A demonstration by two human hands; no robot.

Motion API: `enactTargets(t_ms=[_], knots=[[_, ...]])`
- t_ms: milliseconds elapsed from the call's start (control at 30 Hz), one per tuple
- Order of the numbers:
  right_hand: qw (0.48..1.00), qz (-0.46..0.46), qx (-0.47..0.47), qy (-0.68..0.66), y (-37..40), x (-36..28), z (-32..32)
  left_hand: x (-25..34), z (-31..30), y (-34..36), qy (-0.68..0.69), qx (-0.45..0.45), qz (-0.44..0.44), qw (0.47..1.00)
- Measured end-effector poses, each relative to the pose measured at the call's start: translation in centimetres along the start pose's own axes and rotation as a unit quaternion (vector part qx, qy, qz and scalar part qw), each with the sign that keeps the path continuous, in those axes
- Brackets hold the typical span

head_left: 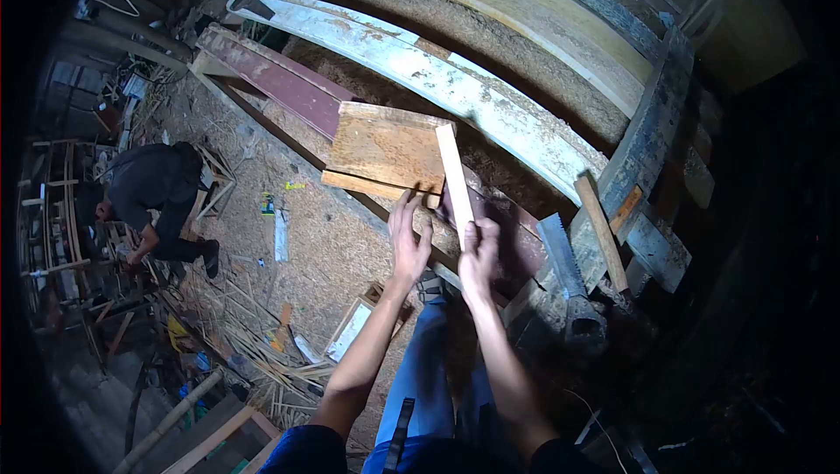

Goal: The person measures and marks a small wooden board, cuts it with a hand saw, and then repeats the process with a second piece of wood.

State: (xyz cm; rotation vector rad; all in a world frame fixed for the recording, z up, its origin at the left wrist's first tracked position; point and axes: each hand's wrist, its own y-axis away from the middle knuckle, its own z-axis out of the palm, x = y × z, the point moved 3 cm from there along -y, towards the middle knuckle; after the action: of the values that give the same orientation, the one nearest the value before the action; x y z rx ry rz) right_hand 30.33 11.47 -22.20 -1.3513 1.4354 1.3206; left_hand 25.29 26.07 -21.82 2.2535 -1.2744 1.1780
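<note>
My right hand [478, 257] is closed around the lower end of a pale wooden strip [454, 178], which points up and away from me. The strip's far end overlaps the right edge of a brown wooden panel [385, 149] with a raised back edge and a strip along its front. My left hand [409, 240] is open, its fingers apart and fingertips right at the panel's front edge. Under the panel runs a dark red plank [280, 80], partly hidden by it.
A handsaw [562, 255] and a wooden-handled tool [602, 233] lie to the right. Beyond the panel stretches a long whitish plank [385, 59]. At left, another person [157, 194] bends over wood scraps. A small box [350, 331] sits on the sawdust-covered floor.
</note>
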Motion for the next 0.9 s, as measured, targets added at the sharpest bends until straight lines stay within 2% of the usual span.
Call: enactTargets(t_ms=[33,133,233,300,333,367,433,467,500,567,600,767,833,867,900], knots=[[0.991,0.103,-0.004,-0.081,0.6,-1.8,2.0,-0.7,-0.5,-0.8,-0.025,-0.001,0.009,1.000],[0.991,0.102,-0.003,-0.083,0.0,3.2,6.0,-3.1,-1.2,-2.8,-0.098,-0.013,0.029,0.995],[0.986,0.117,0.011,-0.120,0.2,4.4,7.5,-5.0,-1.1,-3.3,-0.148,-0.052,0.028,0.987],[0.983,0.144,-0.016,-0.116,0.5,5.3,7.6,-5.4,-0.9,-3.1,-0.171,-0.084,0.022,0.981],[0.993,0.097,0.005,-0.061,0.4,5.5,7.7,-5.4,-1.0,-3.2,-0.170,-0.100,0.010,0.980],[0.994,0.095,0.006,-0.062,0.4,5.9,7.4,-5.4,-1.1,-3.3,-0.168,-0.115,-0.002,0.979],[0.996,0.022,-0.083,0.021,0.1,5.1,6.7,-5.3,-1.2,-3.4,-0.170,-0.109,-0.001,0.979],[0.995,-0.034,-0.079,0.048,0.0,4.6,6.5,-5.3,-1.1,-3.3,-0.174,-0.113,-0.004,0.978],[0.995,-0.036,-0.082,0.049,-0.1,3.6,6.4,-5.3,-1.1,-3.3,-0.176,-0.117,-0.009,0.977],[0.993,0.081,-0.082,0.000,-0.1,1.6,5.7,-5.5,-1.1,-3.2,-0.176,-0.115,-0.008,0.978],[0.997,0.029,-0.069,0.001,-0.4,1.6,6.0,-5.5,-1.2,-3.2,-0.175,-0.119,-0.009,0.977],[0.994,0.018,-0.109,0.012,-1.0,3.1,7.0,-5.3,-1.5,-3.3,-0.178,-0.122,0.012,0.976],[0.991,-0.044,-0.115,0.052,-1.4,0.7,6.6,-5.6,-1.9,-3.2,-0.172,-0.120,0.014,0.978],[0.983,0.001,-0.174,0.051,-1.4,-0.6,6.0,-5.8,-2.0,-3.3,-0.165,-0.118,0.018,0.979],[0.983,0.000,-0.175,0.052,-1.3,-2.1,5.6,-5.7,-2.3,-3.6,-0.164,-0.117,0.017,0.979]])
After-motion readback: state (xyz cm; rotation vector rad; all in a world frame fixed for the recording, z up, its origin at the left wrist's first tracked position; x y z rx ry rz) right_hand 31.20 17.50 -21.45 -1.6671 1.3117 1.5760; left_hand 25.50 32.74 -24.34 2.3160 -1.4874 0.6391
